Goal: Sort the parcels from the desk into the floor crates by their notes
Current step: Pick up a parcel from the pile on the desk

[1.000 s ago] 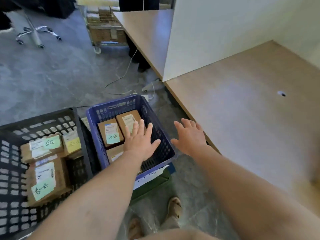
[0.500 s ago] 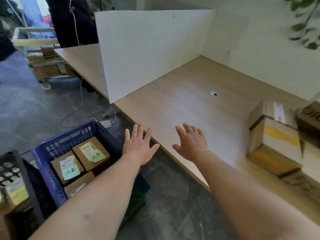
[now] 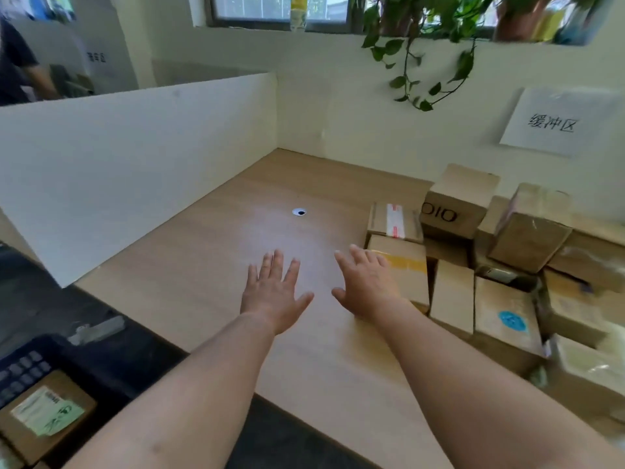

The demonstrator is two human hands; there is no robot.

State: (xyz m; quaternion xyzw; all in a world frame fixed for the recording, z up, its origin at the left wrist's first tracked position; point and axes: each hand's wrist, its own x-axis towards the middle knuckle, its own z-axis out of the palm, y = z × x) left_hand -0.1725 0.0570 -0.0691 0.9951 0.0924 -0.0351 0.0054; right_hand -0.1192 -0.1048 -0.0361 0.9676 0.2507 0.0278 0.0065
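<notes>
Cardboard parcels [image 3: 453, 296] crowd the desk [image 3: 203, 265] at frame right, so my left hand [image 3: 275, 296] and right hand [image 3: 367, 286] hover mid-frame, fingers [image 3: 278, 265] spread and empty, the right just beside a box [image 3: 406, 265], probably to lift one.

Reads as an office parcel-sorting station. Wood-laminate worktop [image 3: 203, 265] bounded by a white partition panel [image 3: 118, 164], with cable grommet [image 3: 299, 212] set in the surface. Sealed cardboard parcels [image 3: 507, 316] piled at the right beneath a paper wall sign [image 3: 558, 123] in Chinese characters. Dark floor crate [image 3: 23, 365] at lower left holding a labelled box [image 3: 83, 401] with green note [image 3: 62, 416]. Window [image 3: 270, 8] and trailing plant [image 3: 422, 45] above.
</notes>
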